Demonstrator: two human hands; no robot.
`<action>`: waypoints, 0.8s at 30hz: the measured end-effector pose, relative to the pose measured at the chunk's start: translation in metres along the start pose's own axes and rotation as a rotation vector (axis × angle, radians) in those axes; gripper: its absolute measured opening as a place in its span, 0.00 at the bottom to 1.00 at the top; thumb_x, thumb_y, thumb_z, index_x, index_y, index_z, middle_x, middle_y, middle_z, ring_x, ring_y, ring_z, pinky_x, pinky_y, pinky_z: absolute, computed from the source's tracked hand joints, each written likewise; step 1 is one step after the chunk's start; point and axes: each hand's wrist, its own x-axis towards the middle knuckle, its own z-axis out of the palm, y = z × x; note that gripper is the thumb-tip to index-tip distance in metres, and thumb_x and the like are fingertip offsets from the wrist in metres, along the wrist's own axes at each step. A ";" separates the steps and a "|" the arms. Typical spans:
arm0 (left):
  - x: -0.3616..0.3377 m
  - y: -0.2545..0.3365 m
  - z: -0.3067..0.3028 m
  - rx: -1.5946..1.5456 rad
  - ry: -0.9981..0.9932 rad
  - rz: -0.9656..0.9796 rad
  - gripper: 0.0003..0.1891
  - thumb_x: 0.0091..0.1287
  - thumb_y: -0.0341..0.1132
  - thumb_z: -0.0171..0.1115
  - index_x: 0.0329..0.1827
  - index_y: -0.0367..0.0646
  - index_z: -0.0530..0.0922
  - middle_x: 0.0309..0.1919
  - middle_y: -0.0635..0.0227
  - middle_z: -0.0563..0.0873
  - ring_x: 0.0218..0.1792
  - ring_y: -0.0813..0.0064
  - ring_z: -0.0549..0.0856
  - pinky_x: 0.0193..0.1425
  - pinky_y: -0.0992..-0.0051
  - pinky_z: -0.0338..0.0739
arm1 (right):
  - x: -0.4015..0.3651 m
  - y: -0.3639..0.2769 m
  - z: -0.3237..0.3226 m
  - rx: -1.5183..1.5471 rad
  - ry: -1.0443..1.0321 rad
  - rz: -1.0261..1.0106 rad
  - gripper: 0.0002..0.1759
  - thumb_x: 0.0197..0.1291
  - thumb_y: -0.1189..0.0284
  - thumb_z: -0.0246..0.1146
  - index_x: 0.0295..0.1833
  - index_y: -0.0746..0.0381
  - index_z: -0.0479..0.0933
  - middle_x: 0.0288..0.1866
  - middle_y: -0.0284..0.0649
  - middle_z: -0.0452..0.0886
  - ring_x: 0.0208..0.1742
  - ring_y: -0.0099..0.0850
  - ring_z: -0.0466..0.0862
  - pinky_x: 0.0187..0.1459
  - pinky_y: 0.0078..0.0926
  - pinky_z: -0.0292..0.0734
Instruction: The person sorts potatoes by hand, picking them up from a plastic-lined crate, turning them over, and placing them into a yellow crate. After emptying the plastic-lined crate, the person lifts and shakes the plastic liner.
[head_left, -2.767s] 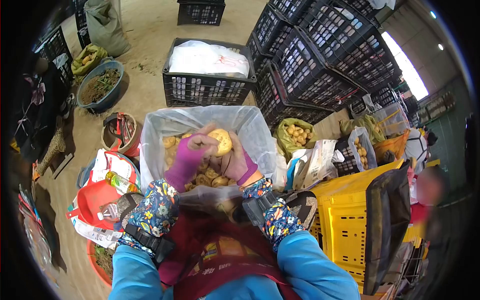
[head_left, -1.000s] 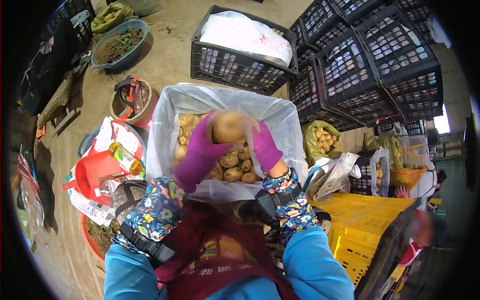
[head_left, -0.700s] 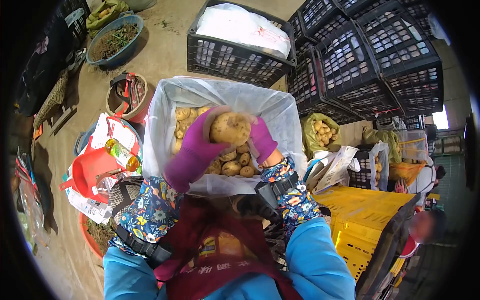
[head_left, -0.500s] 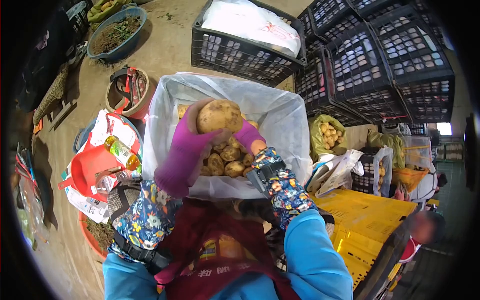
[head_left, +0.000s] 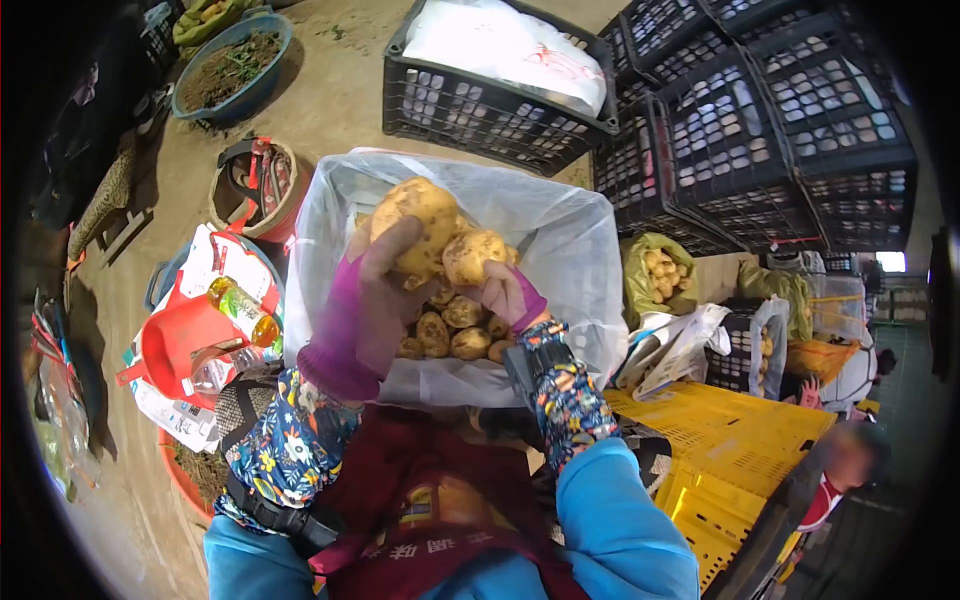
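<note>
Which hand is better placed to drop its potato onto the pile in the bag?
Probably the right hand: its small potato hangs just over the pile, while the left hand holds the big potato farther away.

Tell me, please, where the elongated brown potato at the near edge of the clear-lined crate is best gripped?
Probably across the narrow middle of the elongated brown potato, coming from straight above: neighbouring potatoes crowd its sides, and the clear plastic liner walls off the near side.

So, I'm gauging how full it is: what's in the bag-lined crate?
Loose potatoes. The left hand holds a large potato, the right hand a smaller potato above them, hiding the pile's middle and depth.
</note>
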 end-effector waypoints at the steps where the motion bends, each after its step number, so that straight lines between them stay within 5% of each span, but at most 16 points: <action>1: 0.000 -0.004 -0.003 0.028 0.002 -0.008 0.24 0.72 0.42 0.58 0.69 0.47 0.69 0.60 0.68 0.79 0.63 0.69 0.78 0.62 0.65 0.76 | -0.016 -0.010 0.032 0.092 -0.085 -0.062 0.41 0.60 0.72 0.63 0.78 0.58 0.55 0.70 0.47 0.70 0.70 0.47 0.74 0.69 0.46 0.72; 5: -0.002 -0.020 -0.001 -0.056 -0.196 0.010 0.26 0.72 0.46 0.57 0.70 0.47 0.68 0.62 0.65 0.78 0.64 0.66 0.77 0.61 0.62 0.77 | -0.052 -0.021 0.080 0.037 -0.266 -0.269 0.46 0.58 0.75 0.63 0.80 0.57 0.49 0.74 0.50 0.64 0.73 0.48 0.69 0.72 0.51 0.67; 9: -0.011 -0.022 0.003 -0.099 -0.324 0.034 0.24 0.72 0.41 0.57 0.69 0.42 0.69 0.61 0.57 0.76 0.64 0.62 0.77 0.59 0.61 0.81 | -0.076 -0.018 0.108 0.064 -0.187 -0.325 0.46 0.57 0.74 0.63 0.79 0.57 0.50 0.73 0.50 0.65 0.72 0.48 0.71 0.69 0.51 0.71; 13: -0.009 -0.026 -0.028 0.725 -0.294 0.423 0.25 0.71 0.36 0.59 0.69 0.40 0.69 0.61 0.56 0.76 0.63 0.60 0.78 0.62 0.62 0.78 | -0.103 -0.027 0.127 -0.593 -0.113 -0.231 0.42 0.62 0.60 0.65 0.77 0.59 0.56 0.69 0.50 0.69 0.70 0.46 0.73 0.69 0.51 0.69; 17: -0.027 -0.022 -0.021 1.054 -0.399 0.820 0.23 0.75 0.38 0.54 0.70 0.37 0.67 0.63 0.56 0.75 0.62 0.60 0.78 0.65 0.63 0.75 | -0.127 -0.012 0.117 0.016 -0.243 -0.281 0.36 0.68 0.57 0.60 0.76 0.58 0.58 0.70 0.48 0.69 0.68 0.43 0.75 0.65 0.57 0.72; 18: -0.029 -0.022 -0.011 0.687 -0.362 0.637 0.22 0.73 0.35 0.57 0.67 0.35 0.70 0.63 0.56 0.75 0.62 0.61 0.78 0.63 0.65 0.75 | -0.124 -0.009 0.113 0.153 -0.297 -0.312 0.35 0.70 0.56 0.59 0.76 0.58 0.58 0.70 0.47 0.70 0.67 0.42 0.75 0.64 0.59 0.73; 20: -0.024 -0.033 -0.018 0.535 -0.333 0.445 0.20 0.73 0.35 0.57 0.64 0.34 0.73 0.64 0.57 0.75 0.63 0.62 0.78 0.63 0.66 0.75 | -0.111 0.001 0.110 0.454 -0.412 -0.320 0.34 0.72 0.52 0.55 0.76 0.57 0.59 0.71 0.45 0.70 0.67 0.41 0.76 0.66 0.60 0.70; 21: -0.023 -0.037 -0.012 0.777 -0.410 0.573 0.21 0.74 0.37 0.56 0.65 0.35 0.73 0.65 0.57 0.75 0.63 0.62 0.78 0.64 0.66 0.74 | -0.104 0.002 0.111 0.619 -0.481 -0.299 0.35 0.73 0.48 0.52 0.76 0.57 0.60 0.71 0.43 0.70 0.67 0.42 0.75 0.69 0.60 0.66; 24: -0.037 -0.033 0.018 1.511 -0.676 1.249 0.23 0.76 0.41 0.53 0.69 0.37 0.70 0.67 0.55 0.73 0.65 0.62 0.77 0.66 0.66 0.73 | -0.125 -0.022 0.135 0.122 -0.635 -0.603 0.40 0.65 0.50 0.61 0.75 0.60 0.60 0.67 0.48 0.72 0.67 0.44 0.74 0.69 0.51 0.69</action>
